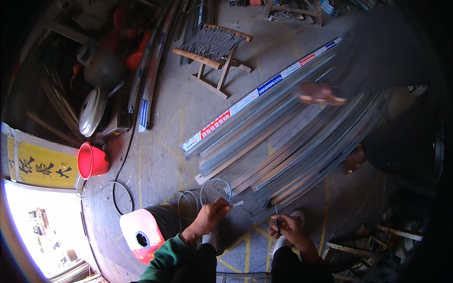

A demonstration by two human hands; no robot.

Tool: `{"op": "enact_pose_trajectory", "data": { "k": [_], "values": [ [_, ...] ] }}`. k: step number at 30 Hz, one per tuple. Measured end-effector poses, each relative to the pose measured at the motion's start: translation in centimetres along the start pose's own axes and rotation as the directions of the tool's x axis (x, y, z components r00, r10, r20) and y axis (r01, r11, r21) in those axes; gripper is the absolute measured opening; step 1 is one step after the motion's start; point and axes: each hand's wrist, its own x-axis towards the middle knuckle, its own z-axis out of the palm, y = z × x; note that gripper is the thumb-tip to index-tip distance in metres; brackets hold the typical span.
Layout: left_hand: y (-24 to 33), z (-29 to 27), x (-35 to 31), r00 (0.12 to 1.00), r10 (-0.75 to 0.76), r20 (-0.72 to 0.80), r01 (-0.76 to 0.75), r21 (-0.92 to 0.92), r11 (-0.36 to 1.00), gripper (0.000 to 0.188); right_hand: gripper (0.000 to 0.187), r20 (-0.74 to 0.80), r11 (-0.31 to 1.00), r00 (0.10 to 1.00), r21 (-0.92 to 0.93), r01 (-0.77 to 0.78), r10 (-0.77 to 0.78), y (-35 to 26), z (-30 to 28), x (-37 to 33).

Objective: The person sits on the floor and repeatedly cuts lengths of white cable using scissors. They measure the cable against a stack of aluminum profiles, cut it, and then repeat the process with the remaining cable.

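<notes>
My left hand (212,219) is closed around a thin grey cord (215,180), with a short pale end poking out past the fingers. The cord loops above the hand and hangs in coils (188,202) beside a spool (141,238) with a red and white face, at the lower left. My right hand (289,230) grips a slim tool (277,218) with a dark handle and a thin metal blade pointing away from me; its exact kind is too small to tell. Beyond both hands, long metal profiles (264,137) lie in a slanting bundle on the floor.
A person in dark clothes stands at the right, one hand (322,93) over the profiles (302,141). A wooden folding stool (219,59) stands at the far side. Left are a red bucket (92,160), a black cable (126,148) and a metal lid (91,112). A metal frame (351,250) lies lower right.
</notes>
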Motion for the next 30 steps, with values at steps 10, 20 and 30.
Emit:
{"op": "enact_pose_trajectory", "data": {
  "k": [10,20,30],
  "values": [
    [1.3,2.7,1.4,0.939,0.001,0.343,0.031,-0.087,0.996,0.016,0.026,-0.073,0.996,0.994,0.03,-0.082,0.084,4.3,-1.1,-2.6],
    [-0.3,5.7,1.1,0.86,-0.179,0.477,0.268,-0.126,0.955,0.009,0.037,0.017,0.995,0.996,0.031,-0.093,0.093,5.2,-0.8,-1.6],
    [-1.3,6.9,0.9,0.881,-0.162,0.445,0.188,-0.015,0.982,0.016,0.031,-0.065,0.993,0.998,0.114,0.001,0.007,5.3,-0.5,-1.2]
  ]
}}
